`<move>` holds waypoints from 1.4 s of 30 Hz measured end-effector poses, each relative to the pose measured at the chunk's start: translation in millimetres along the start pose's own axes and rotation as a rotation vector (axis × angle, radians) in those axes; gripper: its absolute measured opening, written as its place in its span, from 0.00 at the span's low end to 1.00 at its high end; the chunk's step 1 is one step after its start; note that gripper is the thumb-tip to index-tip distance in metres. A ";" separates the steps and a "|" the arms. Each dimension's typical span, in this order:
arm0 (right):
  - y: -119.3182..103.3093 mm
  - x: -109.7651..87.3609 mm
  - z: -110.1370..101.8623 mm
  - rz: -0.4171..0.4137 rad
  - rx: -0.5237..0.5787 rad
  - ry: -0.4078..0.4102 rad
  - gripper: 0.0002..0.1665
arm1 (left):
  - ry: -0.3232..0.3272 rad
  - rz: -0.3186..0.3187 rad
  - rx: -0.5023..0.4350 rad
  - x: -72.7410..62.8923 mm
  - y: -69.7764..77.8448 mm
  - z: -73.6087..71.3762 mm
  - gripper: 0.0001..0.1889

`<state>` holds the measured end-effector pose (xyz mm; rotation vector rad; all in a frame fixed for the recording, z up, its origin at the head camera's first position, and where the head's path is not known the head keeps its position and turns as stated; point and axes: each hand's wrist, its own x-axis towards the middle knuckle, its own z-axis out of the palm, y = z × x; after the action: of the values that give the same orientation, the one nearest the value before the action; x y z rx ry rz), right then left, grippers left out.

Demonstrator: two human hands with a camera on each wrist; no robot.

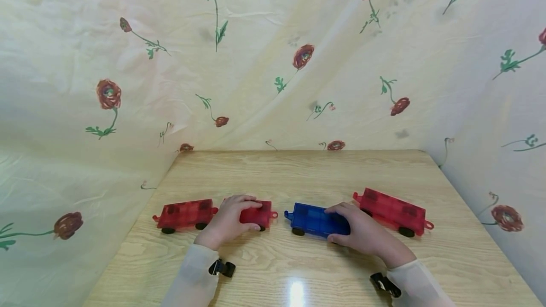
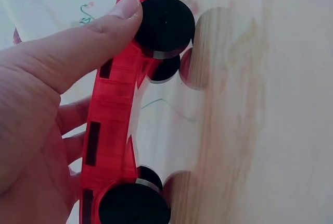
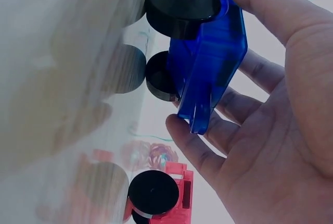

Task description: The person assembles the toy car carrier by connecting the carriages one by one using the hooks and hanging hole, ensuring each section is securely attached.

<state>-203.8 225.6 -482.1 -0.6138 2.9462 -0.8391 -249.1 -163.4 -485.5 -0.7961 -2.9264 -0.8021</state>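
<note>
Fingers (image 3: pixel 200 148): L hand (image 1: pixel 227 224) w/ red wagon (image 1: pixel 257 214) gripped, left of blue wagon (image 1: pixel 313 221); R hand (image 1: pixel 366 231) gripping blue wagon.

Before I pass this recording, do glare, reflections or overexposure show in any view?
Head: glare patch on the near tabletop; left wrist: washed-out light, wheels of the red wagon mirrored; right wrist: washed-out light, wheels under the blue wagon mirrored.
</note>
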 end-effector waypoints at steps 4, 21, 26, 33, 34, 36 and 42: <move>1.4 0.2 1.6 -0.012 0.003 0.005 0.36 | -0.001 -0.012 -0.031 -0.6 -1.1 0.7 0.31; 2.4 -0.5 2.6 -0.031 0.008 0.013 0.35 | 0.006 0.009 -0.098 1.5 -5.8 2.6 0.28; 0.7 -0.8 2.1 -0.045 0.006 0.011 0.35 | 0.004 0.005 -0.112 0.8 -4.9 2.6 0.28; 0.5 -0.7 3.0 -0.047 0.009 0.010 0.34 | 0.016 0.015 -0.112 0.2 -2.0 3.4 0.28; 0.8 -0.7 3.3 -0.047 0.010 0.008 0.35 | 0.018 0.018 -0.111 0.2 -1.6 3.5 0.28; 1.0 -0.6 3.7 -0.048 0.015 0.003 0.35 | 0.019 0.022 -0.109 0.4 -1.2 3.9 0.28; 1.1 -0.1 5.0 -0.046 0.012 -0.005 0.35 | 0.018 0.032 -0.126 1.0 0.0 4.3 0.27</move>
<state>-203.5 223.9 -487.0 -0.6842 2.9312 -0.8579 -249.5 -160.9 -489.1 -0.8369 -2.8634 -0.9934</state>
